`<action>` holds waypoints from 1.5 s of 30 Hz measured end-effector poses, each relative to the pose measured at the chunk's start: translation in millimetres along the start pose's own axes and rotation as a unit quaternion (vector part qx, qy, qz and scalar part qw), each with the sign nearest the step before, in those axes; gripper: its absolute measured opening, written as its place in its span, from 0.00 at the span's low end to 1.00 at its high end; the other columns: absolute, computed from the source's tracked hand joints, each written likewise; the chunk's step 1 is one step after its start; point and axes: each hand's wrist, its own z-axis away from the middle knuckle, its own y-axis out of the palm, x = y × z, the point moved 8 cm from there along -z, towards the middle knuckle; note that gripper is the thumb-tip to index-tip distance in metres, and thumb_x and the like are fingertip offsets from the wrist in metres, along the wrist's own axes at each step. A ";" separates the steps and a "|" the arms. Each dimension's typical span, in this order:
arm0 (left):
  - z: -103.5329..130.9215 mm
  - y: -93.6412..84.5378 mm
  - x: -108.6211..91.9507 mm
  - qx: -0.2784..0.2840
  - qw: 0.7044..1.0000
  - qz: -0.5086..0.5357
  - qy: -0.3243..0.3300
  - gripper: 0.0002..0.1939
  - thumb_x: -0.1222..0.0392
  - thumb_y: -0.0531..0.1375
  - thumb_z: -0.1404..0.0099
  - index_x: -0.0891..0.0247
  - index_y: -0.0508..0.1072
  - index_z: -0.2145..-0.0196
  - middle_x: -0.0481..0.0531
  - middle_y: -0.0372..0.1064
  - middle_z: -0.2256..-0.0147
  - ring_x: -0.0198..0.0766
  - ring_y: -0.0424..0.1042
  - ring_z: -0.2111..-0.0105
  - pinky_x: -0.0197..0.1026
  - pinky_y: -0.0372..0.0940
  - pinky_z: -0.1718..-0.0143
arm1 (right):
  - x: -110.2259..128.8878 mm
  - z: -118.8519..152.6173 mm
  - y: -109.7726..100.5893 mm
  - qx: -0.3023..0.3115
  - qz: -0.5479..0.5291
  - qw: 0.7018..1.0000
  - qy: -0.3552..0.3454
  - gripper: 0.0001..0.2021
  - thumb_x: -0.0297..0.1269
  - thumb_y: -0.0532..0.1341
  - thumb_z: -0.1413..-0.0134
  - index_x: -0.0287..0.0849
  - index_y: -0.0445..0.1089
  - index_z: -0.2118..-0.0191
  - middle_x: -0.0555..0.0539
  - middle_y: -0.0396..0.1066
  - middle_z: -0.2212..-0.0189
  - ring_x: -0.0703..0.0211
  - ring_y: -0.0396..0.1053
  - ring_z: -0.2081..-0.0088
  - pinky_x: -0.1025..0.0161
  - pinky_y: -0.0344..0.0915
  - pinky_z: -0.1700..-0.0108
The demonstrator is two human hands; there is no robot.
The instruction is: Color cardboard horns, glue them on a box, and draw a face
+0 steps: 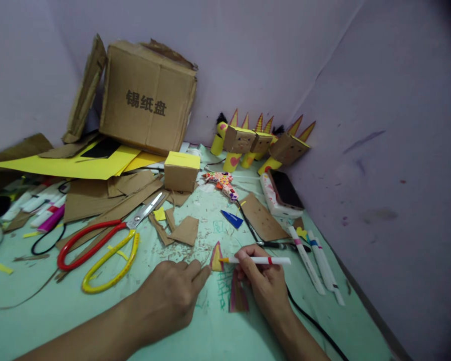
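Observation:
My right hand is closed around a white marker with a red band. Its orange-yellow tip touches a small cardboard triangle, coloured yellow inside a purple-pink border. At the triangle's left edge, my left hand has its fingers curled, and a fingertip steadies the piece against the table. A second coloured cardboard triangle lies just below, partly covered by my right hand. Left of my hands rest large scissors with one red and one yellow handle, their blades apart.
Behind stand a big cardboard box, a small yellow-topped box and several spiky-eared cardboard figures. A patterned glue gun lies mid-table, its black cable running past my right hand. Capped markers and a phone are at right.

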 end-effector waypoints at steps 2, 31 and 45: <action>-0.1 -1.0 0.0 -0.006 1.000 -0.001 0.001 0.22 0.74 0.50 0.44 0.66 0.64 0.51 0.50 0.68 0.71 0.41 0.70 0.77 0.43 0.65 0.81 | 0.2 1.2 0.3 0.004 -0.015 1.000 0.000 0.15 0.48 0.57 0.44 0.42 0.66 0.73 0.54 0.62 0.85 0.64 0.60 0.82 0.68 0.56 0.80; -0.3 -8.2 1.5 -0.059 0.998 0.009 -0.016 0.18 0.75 0.48 0.42 0.65 0.63 0.55 0.49 0.68 0.73 0.41 0.70 0.78 0.42 0.63 0.81 | 12.4 4.4 -19.2 -0.071 0.004 0.996 -0.051 0.13 0.47 0.58 0.43 0.41 0.69 0.68 0.53 0.64 0.81 0.62 0.62 0.78 0.66 0.58 0.75; 10.0 -52.4 -83.3 -0.237 0.969 -0.058 0.034 0.14 0.71 0.45 0.36 0.64 0.69 0.64 0.50 0.77 0.67 0.31 0.67 0.84 0.37 0.58 0.86 | -16.4 62.8 -59.8 -0.153 -0.098 0.982 0.055 0.16 0.51 0.61 0.48 0.41 0.70 0.71 0.53 0.63 0.83 0.64 0.60 0.80 0.68 0.55 0.79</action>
